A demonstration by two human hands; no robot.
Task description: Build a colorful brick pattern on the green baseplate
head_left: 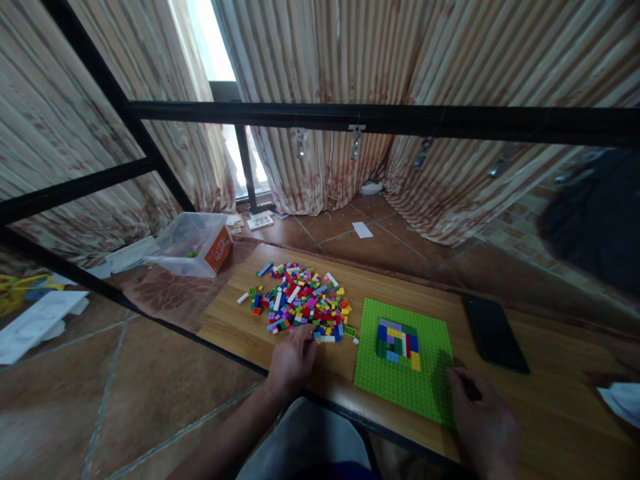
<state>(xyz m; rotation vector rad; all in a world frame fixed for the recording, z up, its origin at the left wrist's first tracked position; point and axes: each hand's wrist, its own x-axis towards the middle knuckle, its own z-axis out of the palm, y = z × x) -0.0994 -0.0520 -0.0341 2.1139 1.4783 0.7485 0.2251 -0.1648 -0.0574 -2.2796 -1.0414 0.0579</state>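
A heap of small coloured building bricks [305, 297] lies on the left half of the wooden table. My left hand [294, 357] is at the heap's near edge, fingers drawn together and pointing down among the bricks; whatever they hold is hidden. To the right of the heap lies a green baseplate [373, 370], with a roughly square arrangement of bricks [399, 342] in blue, green, yellow, white and red on it. My right hand [483, 417] is beside the plate's right edge, its fingers curled in; I cannot make out anything in them.
A black phone [495, 333] lies on the table [550, 393] right of the plate. White paper [623, 400] is at the far right. On the floor stands a clear plastic bin [187, 243] with an orange label. A black metal rail [390, 119] crosses in front of the curtains.
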